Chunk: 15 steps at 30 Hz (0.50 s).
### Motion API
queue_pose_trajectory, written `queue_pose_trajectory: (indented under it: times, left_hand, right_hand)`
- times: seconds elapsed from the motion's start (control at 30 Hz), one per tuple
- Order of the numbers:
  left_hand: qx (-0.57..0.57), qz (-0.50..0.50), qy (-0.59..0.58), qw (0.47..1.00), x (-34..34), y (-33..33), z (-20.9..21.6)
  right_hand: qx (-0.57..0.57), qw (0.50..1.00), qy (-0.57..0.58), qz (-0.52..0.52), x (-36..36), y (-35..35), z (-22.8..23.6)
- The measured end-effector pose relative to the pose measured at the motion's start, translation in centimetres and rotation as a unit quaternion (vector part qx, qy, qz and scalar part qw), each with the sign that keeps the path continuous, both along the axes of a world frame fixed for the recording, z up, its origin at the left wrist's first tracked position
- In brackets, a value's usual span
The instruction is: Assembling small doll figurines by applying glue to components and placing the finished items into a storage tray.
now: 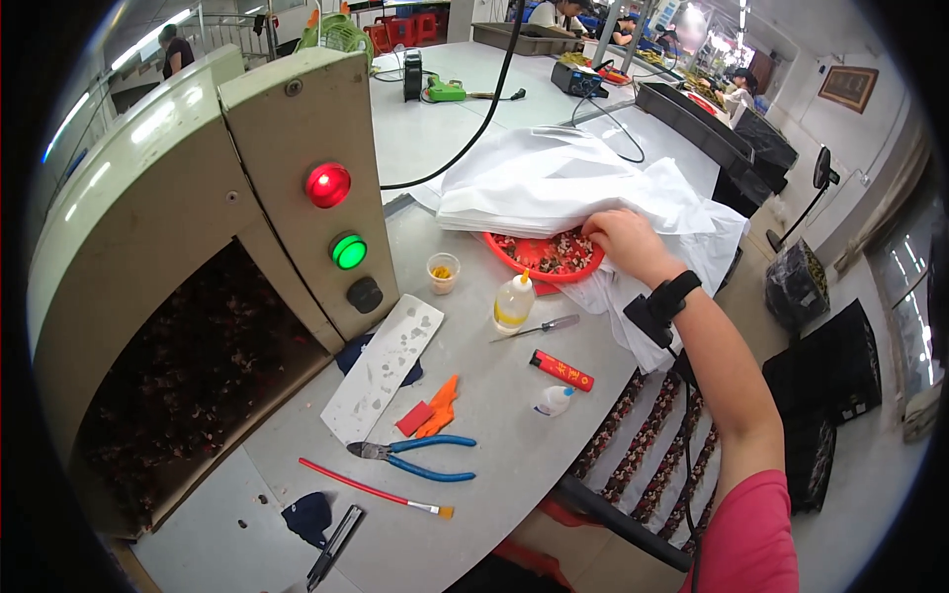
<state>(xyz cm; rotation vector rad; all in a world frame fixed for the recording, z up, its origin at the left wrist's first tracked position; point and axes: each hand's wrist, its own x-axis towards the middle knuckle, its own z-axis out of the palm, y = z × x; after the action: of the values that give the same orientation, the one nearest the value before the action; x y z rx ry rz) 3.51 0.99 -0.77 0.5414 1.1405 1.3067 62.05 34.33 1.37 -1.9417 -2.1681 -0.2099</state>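
Note:
My right hand (631,245) reaches in from the right, a black band (664,308) round its wrist. Its fingers are curled together at the right side of a round red tray (580,274); whatever they hold is hidden. Small dark, red and pale pieces (544,253) fill the tray. White sheets (544,188) lie over its far part and spread under my right forearm. In front of the tray stands a squeeze bottle (514,304) with a yellow tip, beside a screwdriver-like tool (539,328). A small clear cup (443,274) holds yellowish bits. My left hand is out of sight.
At left stands a machine (297,128) with red and green lights and a dark opening. Blue-handled pliers (420,459), a red brush (371,488), a red tube (561,371) and a small bottle (554,400) lie nearer. Strips of pieces (657,445) fill a lower surface. People work far off.

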Motion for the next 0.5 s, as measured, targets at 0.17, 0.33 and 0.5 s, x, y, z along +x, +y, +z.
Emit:
queue_pose_trajectory:
  times: [0.17,0.33,0.5]
  left_hand:
    - [-0.022,0.005,0.011,1.0,-0.2,0.2,0.2]
    - [-0.05,0.014,0.023,0.998,0.1,0.6,0.6]
    - [-0.055,0.019,0.037,0.998,0.1,0.5,0.6]
  right_hand:
    - [-0.018,0.999,-0.048,0.002,0.1,1.0,1.5]
    - [-0.064,0.988,-0.136,-0.04,-0.7,1.7,1.5]
    - [-0.072,0.973,-0.21,-0.067,-1.7,2.3,1.0]
